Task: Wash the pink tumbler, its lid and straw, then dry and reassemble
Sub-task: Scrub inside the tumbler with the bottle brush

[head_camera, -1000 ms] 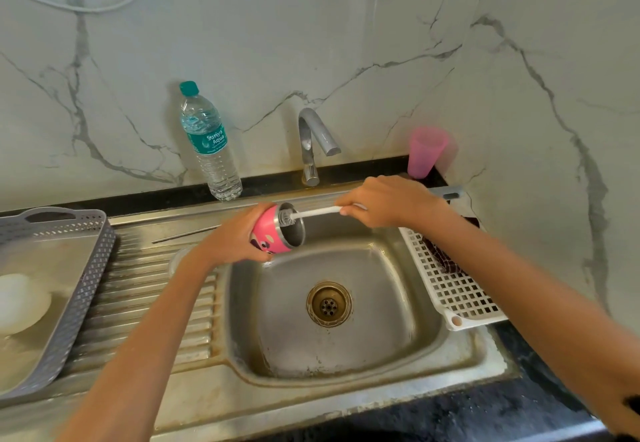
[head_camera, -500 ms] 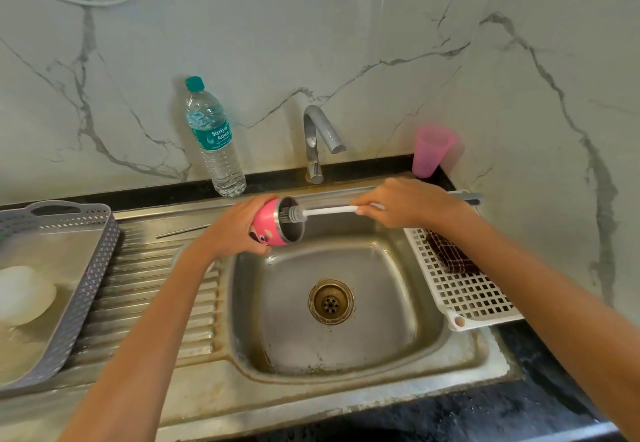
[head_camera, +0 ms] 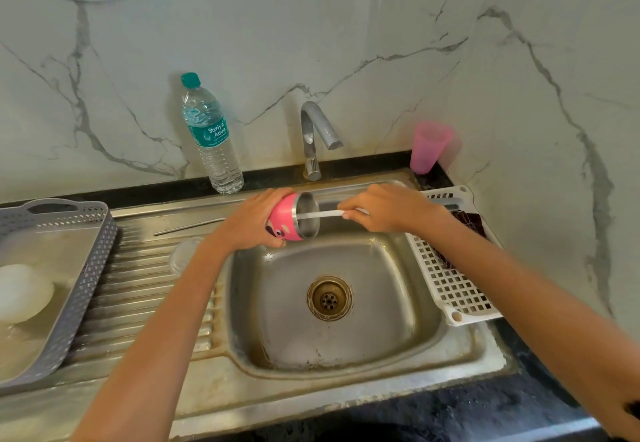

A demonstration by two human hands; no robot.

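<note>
Two grips: left hand (head_camera: 249,223) round steel-lined pink tumbler (head_camera: 284,222), right hand (head_camera: 388,208) pinching white rod (head_camera: 320,215).

Home kitchen: steel sink (head_camera: 346,369), tap (head_camera: 313,137), marble walls (head_camera: 277,26).

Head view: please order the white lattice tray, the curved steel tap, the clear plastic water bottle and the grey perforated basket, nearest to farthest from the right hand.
From the right hand:
1. White lattice tray, directly beside it.
2. Curved steel tap, behind it.
3. Clear plastic water bottle, back left.
4. Grey perforated basket, far left.
</note>
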